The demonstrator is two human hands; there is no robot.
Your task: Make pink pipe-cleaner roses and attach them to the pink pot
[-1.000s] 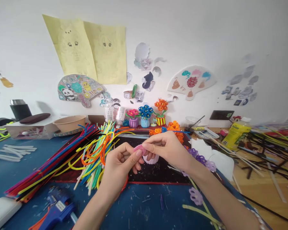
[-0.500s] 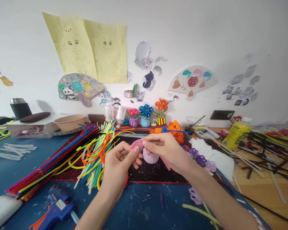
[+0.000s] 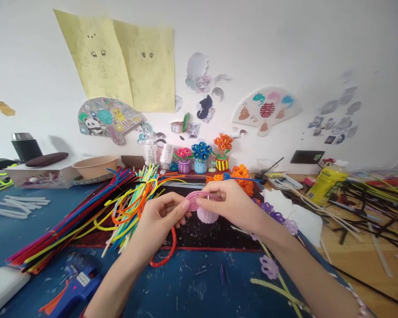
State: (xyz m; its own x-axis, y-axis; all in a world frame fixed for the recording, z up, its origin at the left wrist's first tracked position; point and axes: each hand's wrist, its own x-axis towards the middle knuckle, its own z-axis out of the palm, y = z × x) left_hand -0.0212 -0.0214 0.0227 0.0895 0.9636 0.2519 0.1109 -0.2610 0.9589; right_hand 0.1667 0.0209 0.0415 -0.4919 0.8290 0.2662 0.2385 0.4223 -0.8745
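Between my hands is a pink pipe cleaner (image 3: 199, 194), bent into loops. My left hand (image 3: 167, 213) pinches the left side of the loops between thumb and fingertips. From the right, my right hand (image 3: 230, 204) grips the same pipe cleaner, thumb against the curled fingers. Just behind my right fingers stands a pale lilac ribbed pot (image 3: 207, 215), partly hidden by that hand. A red pipe cleaner loop (image 3: 167, 260) lies below my left hand on the mat. Purple pipe cleaner flowers (image 3: 269, 267) lie near my right forearm.
Bundled coloured pipe cleaners (image 3: 86, 216) spread over the left side. A blue glue gun (image 3: 78, 285) lies at front left. Small flower pots (image 3: 200, 165) line the back by the wall. At right stand a yellow bottle (image 3: 325, 183) and scattered black stems (image 3: 378, 221).
The pink loops have opened wider, with a strand now stretching right into my right hand. My left hand has shifted slightly left and down. The view has tilted a little.
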